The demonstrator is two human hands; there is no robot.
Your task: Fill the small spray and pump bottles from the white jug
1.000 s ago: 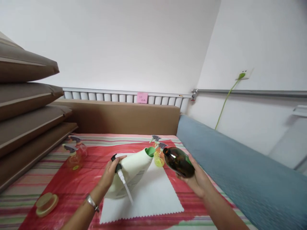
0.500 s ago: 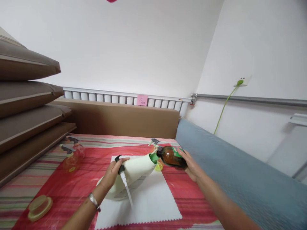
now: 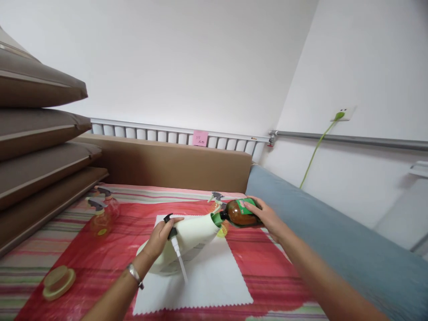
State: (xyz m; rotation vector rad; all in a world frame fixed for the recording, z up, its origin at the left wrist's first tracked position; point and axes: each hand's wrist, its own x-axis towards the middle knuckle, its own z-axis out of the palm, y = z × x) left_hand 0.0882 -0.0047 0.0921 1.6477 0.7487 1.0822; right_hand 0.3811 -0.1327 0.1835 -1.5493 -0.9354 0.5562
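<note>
My right hand (image 3: 265, 217) is closed around a brown bottle (image 3: 239, 213) with a green label, tipped so its black neck meets the green-lined mouth of a pale container (image 3: 197, 229). That container lies tilted above a white cloth (image 3: 214, 281) with a zigzag edge. A pump dispenser (image 3: 173, 234), black-headed with a white dip tube hanging down, is gripped in my left hand (image 3: 160, 236), which also rests against the container's side. Behind the container's mouth, a spray bottle (image 3: 217, 198) is partly hidden. Whether liquid is flowing cannot be made out.
Two spray bottles (image 3: 100, 220) stand at the left on the red sheet (image 3: 117, 254). A round yellowish lid (image 3: 59, 282) lies nearer me. Brown cushions (image 3: 43, 129) are stacked at the left; a brown panel (image 3: 174, 165) and a blue padded side (image 3: 301, 223) border the surface.
The brown bottle has turned slightly and lies closer to level, its label facing me more. My left hand keeps its hold. The whole view has shifted a little.
</note>
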